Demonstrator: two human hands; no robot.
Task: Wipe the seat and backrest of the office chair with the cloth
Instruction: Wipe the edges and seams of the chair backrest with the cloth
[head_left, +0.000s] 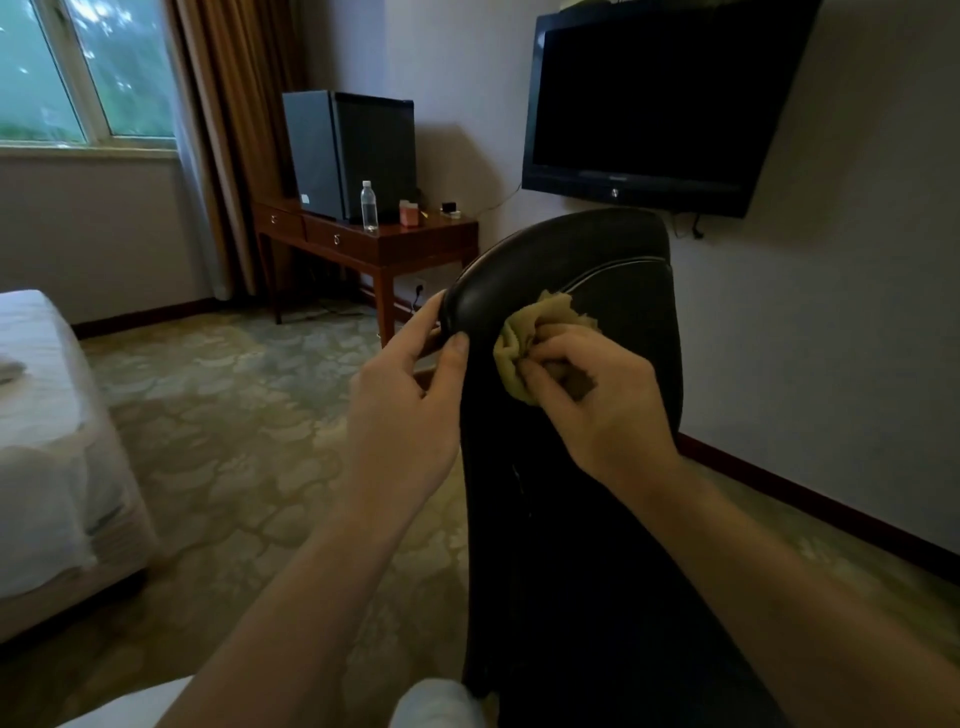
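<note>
Both forearms reach up from the bottom of the frame toward the middle. The left hand (410, 384) is clamped on the left edge of the office chair's backrest (597, 249). Its thumb lies on the near face, and the fingers curl round behind the padded rim, where they pass mostly out of sight. The right hand (597, 400), just right of centre, has its fingers bunched round a yellow-green cloth (522, 338). It presses the wad against the dark backrest just below the curved top (back of the hand toward us, fingers curled into the fabric). The two hands sit near each other, not touching.

The chair fills the centre and lower right. Its lower part sinks into shadow, so I can't pick out the seat, and the bottom edge of the frame cuts it off. Behind, a dark television (649, 98) on the wall is clipped at the upper right. A desk (384, 244) with a water bottle (369, 205) on it stands upper left of centre.
</note>
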